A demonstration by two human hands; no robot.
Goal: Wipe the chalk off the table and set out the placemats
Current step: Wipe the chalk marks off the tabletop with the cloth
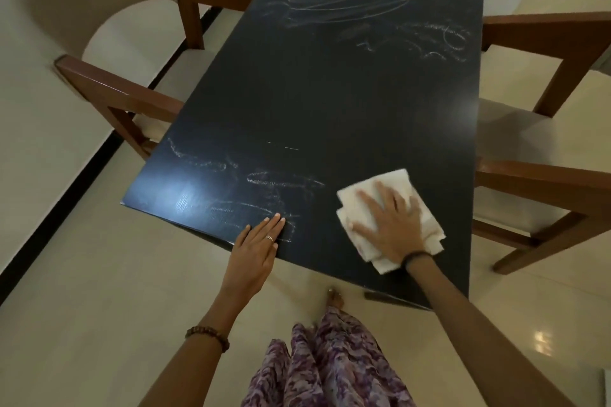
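Head view looks down the long dark tabletop (330,102), whose long axis runs away from the person toward the far edge. Wiping is the step in hand: the right hand (390,221) lies flat, its straight, spread fingers (365,200) pressing a folded white cloth (393,182) near the near right corner, the cloth's longer side angled from the near edge toward the right edge. The left hand (256,248) rests at the near edge, fingers straight and together, holding nothing, fingertips touching a chalk scrawl (264,195) that spreads toward the near left corner. More chalk scribbles (363,10) cover the far end, well apart from the cloth. No placemats are in view, so that part seems not yet begun. Likely next, the cloth must sweep leftward along the near edge over the scrawl, which calls for lifting the left hand clear first, then a reach to the far end. Wooden chairs (132,89) flank both long edges.
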